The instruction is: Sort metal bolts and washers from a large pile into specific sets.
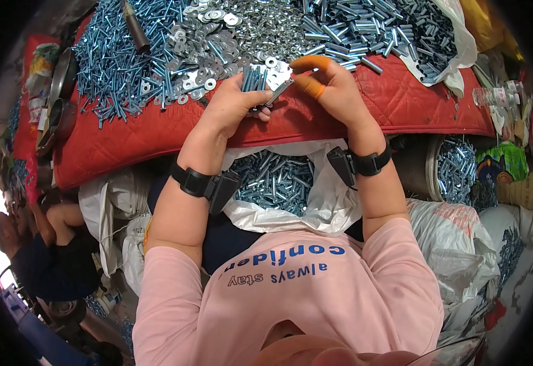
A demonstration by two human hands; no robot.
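Red quilted cloth [157, 135] bore heaps of metal parts [120, 58]; an open white sack [266, 223] sat below its near edge. Over the cloth, right hand's [339, 94] grip stood apart; left hand's [228, 105] was clamped on a bunch of bolts [253, 79].

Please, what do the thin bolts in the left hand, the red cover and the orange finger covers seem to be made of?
Thin bolts in the left hand: metal, likely plated steel, from their bluish shine.
Red cover: apparently quilted fabric, low sheen, shown by its stitched lines.
Orange finger covers on the right hand: probably rubber or latex, matt and close-fitting.
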